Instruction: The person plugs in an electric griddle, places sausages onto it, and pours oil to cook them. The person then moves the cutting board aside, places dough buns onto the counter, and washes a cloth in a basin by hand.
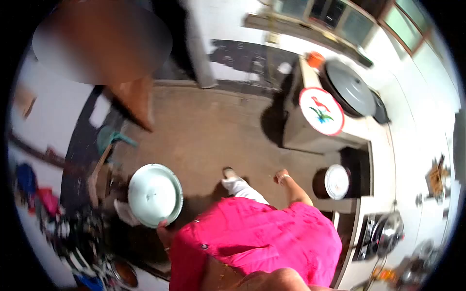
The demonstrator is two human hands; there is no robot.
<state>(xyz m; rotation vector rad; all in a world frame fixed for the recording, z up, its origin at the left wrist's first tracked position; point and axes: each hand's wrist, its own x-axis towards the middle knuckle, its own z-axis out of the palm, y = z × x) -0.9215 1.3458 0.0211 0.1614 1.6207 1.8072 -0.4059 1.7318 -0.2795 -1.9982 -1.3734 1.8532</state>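
Note:
A wide pale green-white basin (pixel 152 195) hangs at my left side, its inside facing up toward me. My left hand (pixel 165 234) grips the near rim, with a finger showing over the edge and the rest hidden beneath or behind it. My right hand (pixel 280 176), with a bracelet at the wrist, hangs over the floor ahead of me. Its fingers are curled in and no object shows in them. A round white lid (pixel 336 182) on a dark container stands off to its right.
A counter at the right carries a red-rimmed enamel tray (pixel 321 111) with a painted design, a large dark wok lid (pixel 350 87) and an orange container (pixel 315 59). Nearer are a stove with a pot (pixel 390 234). A green stool (pixel 108 139) and a brown door (pixel 135 104) stand left.

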